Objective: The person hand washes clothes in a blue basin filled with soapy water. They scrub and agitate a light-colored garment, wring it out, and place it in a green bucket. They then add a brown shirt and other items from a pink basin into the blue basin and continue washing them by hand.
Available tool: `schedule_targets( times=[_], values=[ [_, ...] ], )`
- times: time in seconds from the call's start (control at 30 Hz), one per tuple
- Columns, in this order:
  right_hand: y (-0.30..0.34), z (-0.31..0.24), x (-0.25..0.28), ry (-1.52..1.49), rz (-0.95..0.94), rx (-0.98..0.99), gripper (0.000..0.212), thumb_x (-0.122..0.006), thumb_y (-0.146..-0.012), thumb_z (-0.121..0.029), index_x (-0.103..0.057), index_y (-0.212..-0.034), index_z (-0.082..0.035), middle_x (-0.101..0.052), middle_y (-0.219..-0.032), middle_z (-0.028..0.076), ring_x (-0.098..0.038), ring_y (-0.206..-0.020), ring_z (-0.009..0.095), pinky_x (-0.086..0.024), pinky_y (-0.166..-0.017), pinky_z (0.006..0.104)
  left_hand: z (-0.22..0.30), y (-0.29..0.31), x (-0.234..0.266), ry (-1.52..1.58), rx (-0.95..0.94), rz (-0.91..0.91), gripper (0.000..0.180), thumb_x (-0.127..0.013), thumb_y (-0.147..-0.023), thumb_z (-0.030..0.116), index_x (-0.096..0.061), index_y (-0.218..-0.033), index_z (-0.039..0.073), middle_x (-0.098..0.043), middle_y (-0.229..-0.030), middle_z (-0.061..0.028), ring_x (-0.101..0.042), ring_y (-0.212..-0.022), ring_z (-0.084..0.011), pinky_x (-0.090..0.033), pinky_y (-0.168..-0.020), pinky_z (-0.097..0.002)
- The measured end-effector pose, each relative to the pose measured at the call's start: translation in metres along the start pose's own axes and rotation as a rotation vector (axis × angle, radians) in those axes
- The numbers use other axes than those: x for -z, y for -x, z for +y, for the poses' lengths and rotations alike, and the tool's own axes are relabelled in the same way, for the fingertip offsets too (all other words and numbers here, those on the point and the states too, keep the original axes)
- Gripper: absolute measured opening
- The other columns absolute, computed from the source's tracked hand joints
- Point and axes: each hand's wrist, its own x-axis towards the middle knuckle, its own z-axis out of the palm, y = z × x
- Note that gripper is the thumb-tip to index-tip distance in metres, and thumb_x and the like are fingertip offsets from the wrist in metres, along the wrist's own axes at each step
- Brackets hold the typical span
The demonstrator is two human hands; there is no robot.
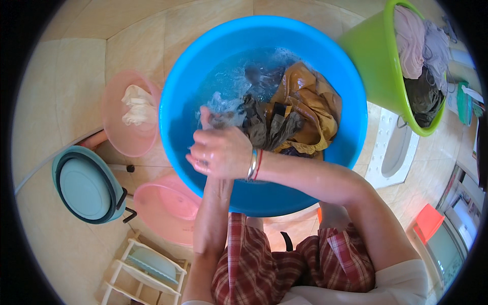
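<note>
Both of my hands are low over the left part of a large blue tub [264, 25], which holds splashing water. My right hand [221, 152], with bracelets at its wrist, crosses over the left one, its fingers curled; whatever they hold is hidden. My left hand [205, 117] is mostly covered by the right hand and blurred by splashes, so its fingers cannot be made out. Beside them in the water lie a wet dark grey-brown garment [269, 129] and a shiny wet mustard-brown garment [305, 101].
A green bucket [368, 56] with clothes tilts at upper right, above a white squat toilet [378, 152]. A pink basin [114, 117] holding white cloth, another pink basin [162, 211] and light-blue basins [84, 185] sit left. A cream rack [114, 284] stands at lower left.
</note>
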Motion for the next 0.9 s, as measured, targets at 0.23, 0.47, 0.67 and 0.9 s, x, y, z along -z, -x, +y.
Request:
schedule_targets(
  times=[0.23, 0.47, 0.67, 0.9],
  values=[
    [0.021, 0.122, 0.005, 0.217, -0.387, -0.514, 0.033, -0.045, -0.092, -0.028, -0.068, -0.074, -0.012, -0.069, -0.082, 0.011, -0.067, -0.077, 0.031, -0.055, -0.066, 0.0445, -0.01, 0.003, -0.035, -0.444, -0.219, 0.532, 0.04, -0.046, -0.098, 0.038, -0.056, -0.121, 0.007, -0.06, -0.125, -0.0097, -0.054, -0.117, -0.0243, -0.043, -0.101, -0.0401],
    [0.052, 0.145, 0.014, 0.28, -0.456, -0.412, 0.031, -0.051, -0.095, -0.032, -0.059, -0.114, -0.007, -0.056, -0.119, 0.018, -0.06, -0.104, 0.038, -0.053, -0.08, 0.0444, 0.025, -0.004, -0.001, -0.283, -0.052, 0.292, 0.057, -0.04, -0.102, 0.047, -0.042, -0.142, 0.007, -0.046, -0.144, -0.0082, -0.041, -0.133, -0.027, -0.03, -0.113, -0.0408],
    [0.038, 0.153, 0.006, 0.35, -0.452, -0.496, 0.019, -0.057, -0.088, -0.016, -0.063, -0.106, -0.012, -0.06, -0.112, 0.011, -0.06, -0.1, 0.032, -0.054, -0.077, 0.0412, 0.017, -0.029, 0.03, -0.25, 0.0, 0.101, 0.051, -0.045, -0.102, 0.039, -0.037, -0.145, 0.013, -0.047, -0.143, -0.0069, -0.043, -0.131, -0.027, -0.033, -0.111, -0.044],
    [0.043, -0.011, 0.02, -0.067, -0.314, -0.005, 0.024, -0.067, -0.083, -0.033, -0.058, -0.075, -0.011, -0.05, -0.086, 0.003, -0.057, -0.078, 0.017, -0.051, -0.057, 0.0296, 0.022, -0.016, -0.014, -0.315, 0.142, -0.047, 0.053, -0.054, -0.094, 0.051, -0.05, -0.128, 0.01, -0.058, -0.106, -0.0036, -0.054, -0.082, -0.0113, -0.049, -0.068, -0.0244]
  ],
)
